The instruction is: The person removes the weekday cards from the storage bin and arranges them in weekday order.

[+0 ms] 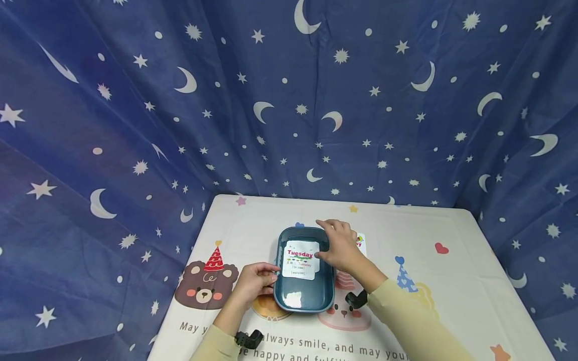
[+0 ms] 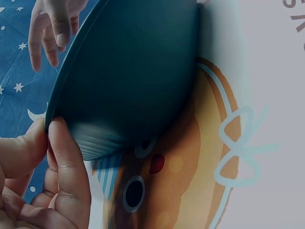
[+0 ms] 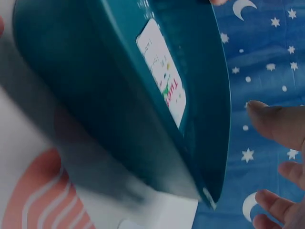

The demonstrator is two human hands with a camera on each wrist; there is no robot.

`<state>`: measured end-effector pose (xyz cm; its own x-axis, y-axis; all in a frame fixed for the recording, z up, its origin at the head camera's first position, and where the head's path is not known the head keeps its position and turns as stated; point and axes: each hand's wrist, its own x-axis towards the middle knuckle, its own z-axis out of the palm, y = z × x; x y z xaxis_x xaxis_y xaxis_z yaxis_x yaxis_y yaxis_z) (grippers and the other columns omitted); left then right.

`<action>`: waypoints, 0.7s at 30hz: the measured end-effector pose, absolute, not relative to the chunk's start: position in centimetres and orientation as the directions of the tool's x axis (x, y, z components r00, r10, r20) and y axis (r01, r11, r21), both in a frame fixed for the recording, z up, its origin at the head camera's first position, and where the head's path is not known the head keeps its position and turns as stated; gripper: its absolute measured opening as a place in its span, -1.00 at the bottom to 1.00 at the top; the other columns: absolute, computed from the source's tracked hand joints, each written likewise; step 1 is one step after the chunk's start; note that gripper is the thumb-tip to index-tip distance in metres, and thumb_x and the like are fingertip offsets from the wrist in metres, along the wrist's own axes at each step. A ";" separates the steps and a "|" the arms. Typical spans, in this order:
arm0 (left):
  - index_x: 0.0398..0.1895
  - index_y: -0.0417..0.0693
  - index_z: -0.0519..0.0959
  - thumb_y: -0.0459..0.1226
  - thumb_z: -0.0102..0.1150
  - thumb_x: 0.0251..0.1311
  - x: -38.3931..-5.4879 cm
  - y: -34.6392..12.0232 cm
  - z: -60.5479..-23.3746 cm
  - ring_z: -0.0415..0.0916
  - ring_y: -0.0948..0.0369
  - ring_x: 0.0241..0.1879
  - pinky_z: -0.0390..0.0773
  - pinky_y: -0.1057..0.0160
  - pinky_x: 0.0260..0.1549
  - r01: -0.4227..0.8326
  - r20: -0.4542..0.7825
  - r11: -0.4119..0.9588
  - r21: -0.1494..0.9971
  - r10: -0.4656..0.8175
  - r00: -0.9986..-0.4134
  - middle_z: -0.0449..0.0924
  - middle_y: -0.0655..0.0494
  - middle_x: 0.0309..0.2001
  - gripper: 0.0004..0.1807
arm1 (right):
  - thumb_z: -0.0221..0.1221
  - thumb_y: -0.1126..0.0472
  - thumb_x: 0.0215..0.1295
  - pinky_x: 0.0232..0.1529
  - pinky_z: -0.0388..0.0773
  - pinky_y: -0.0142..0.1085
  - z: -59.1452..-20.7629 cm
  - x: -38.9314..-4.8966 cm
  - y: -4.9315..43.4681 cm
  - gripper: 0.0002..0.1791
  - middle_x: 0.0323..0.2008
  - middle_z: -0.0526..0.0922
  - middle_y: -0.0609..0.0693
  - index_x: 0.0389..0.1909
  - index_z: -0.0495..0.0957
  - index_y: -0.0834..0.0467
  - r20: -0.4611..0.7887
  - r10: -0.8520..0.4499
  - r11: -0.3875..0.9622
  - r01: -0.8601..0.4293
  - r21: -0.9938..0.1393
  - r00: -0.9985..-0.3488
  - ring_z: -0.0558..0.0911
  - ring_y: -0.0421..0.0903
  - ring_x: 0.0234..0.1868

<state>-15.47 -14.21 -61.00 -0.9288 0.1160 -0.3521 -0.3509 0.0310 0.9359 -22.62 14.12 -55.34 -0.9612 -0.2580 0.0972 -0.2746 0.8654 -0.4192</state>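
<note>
A dark teal plastic tray (image 1: 311, 296) with rounded corners is in front of me in the head view. Inside it lies a white card (image 1: 299, 271) printed "Tuesday", with the edge of another card showing beneath. My left hand (image 1: 254, 285) pinches the tray's left rim; the left wrist view shows the thumb and forefinger (image 2: 69, 167) on either side of it. Over the tray's right side, my right hand (image 1: 340, 245) has its fingers spread and holds nothing. In the right wrist view its thumb (image 3: 279, 125) stands apart from the tray wall.
Partly behind the right hand, another white card (image 1: 363, 242) lies on the table beyond the tray's right edge. The pale tablecloth (image 1: 433, 235) carries cartoon animals and lettering. A blue curtain (image 1: 289, 125) with moons and stars hangs behind and at the sides.
</note>
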 end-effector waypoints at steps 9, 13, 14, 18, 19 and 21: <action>0.12 -0.39 0.70 -0.49 0.33 0.36 -15.3 -14.2 -61.0 0.59 0.28 -0.49 0.77 0.33 -0.47 -0.351 -0.352 0.028 0.936 0.115 -0.929 0.62 0.10 -0.35 -0.71 | 0.68 0.01 0.00 0.30 0.35 0.21 -56.2 -22.0 11.5 0.03 0.42 0.48 0.12 0.53 0.42 -0.06 0.090 -0.332 0.839 -0.337 -0.428 -0.939 0.37 0.22 0.40; 0.13 -0.42 0.68 -0.49 0.31 0.37 -15.1 -14.1 -61.0 0.60 0.28 -0.50 0.77 0.33 -0.47 -0.343 -0.344 0.030 0.939 0.119 -0.931 0.62 0.09 -0.35 -0.70 | 0.68 -0.01 0.00 0.27 0.38 0.18 -56.6 -22.1 10.4 -0.01 0.41 0.49 0.11 0.49 0.45 -0.04 0.074 -0.361 0.833 -0.357 -0.423 -0.930 0.38 0.20 0.40; 0.13 -0.42 0.68 -0.49 0.31 0.38 -15.1 -14.1 -61.0 0.60 0.28 -0.50 0.77 0.33 -0.47 -0.340 -0.341 0.031 0.940 0.119 -0.932 0.63 0.09 -0.35 -0.70 | 0.67 -0.01 0.01 0.27 0.38 0.18 -56.7 -22.1 10.2 -0.02 0.42 0.48 0.11 0.49 0.46 -0.04 0.065 -0.366 0.832 -0.358 -0.424 -0.928 0.38 0.20 0.40; 0.13 -0.39 0.69 -0.49 0.30 0.39 -15.2 -14.0 -60.9 0.60 0.28 -0.50 0.77 0.33 -0.46 -0.345 -0.346 0.024 0.938 0.113 -0.932 0.63 0.08 -0.35 -0.71 | 0.67 -0.02 0.01 0.28 0.37 0.18 -56.9 -22.5 9.4 -0.04 0.41 0.49 0.11 0.46 0.47 -0.04 0.026 -0.386 0.832 -0.360 -0.422 -0.922 0.38 0.21 0.42; 0.13 -0.39 0.70 -0.49 0.30 0.39 -15.2 -14.0 -60.9 0.60 0.28 -0.50 0.77 0.33 -0.46 -0.344 -0.345 0.023 0.939 0.113 -0.932 0.63 0.08 -0.35 -0.71 | 0.67 -0.03 0.01 0.29 0.36 0.19 -56.9 -22.5 9.3 -0.04 0.40 0.49 0.11 0.46 0.46 -0.04 0.013 -0.391 0.832 -0.360 -0.422 -0.920 0.37 0.22 0.43; 0.12 -0.38 0.70 -0.49 0.30 0.39 -15.2 -14.0 -60.9 0.60 0.28 -0.50 0.77 0.33 -0.46 -0.348 -0.349 0.021 0.937 0.109 -0.931 0.63 0.08 -0.34 -0.72 | 0.68 -0.03 0.01 0.31 0.36 0.21 -56.9 -22.8 9.0 -0.03 0.39 0.50 0.12 0.47 0.46 -0.04 -0.011 -0.401 0.834 -0.361 -0.418 -0.916 0.38 0.24 0.43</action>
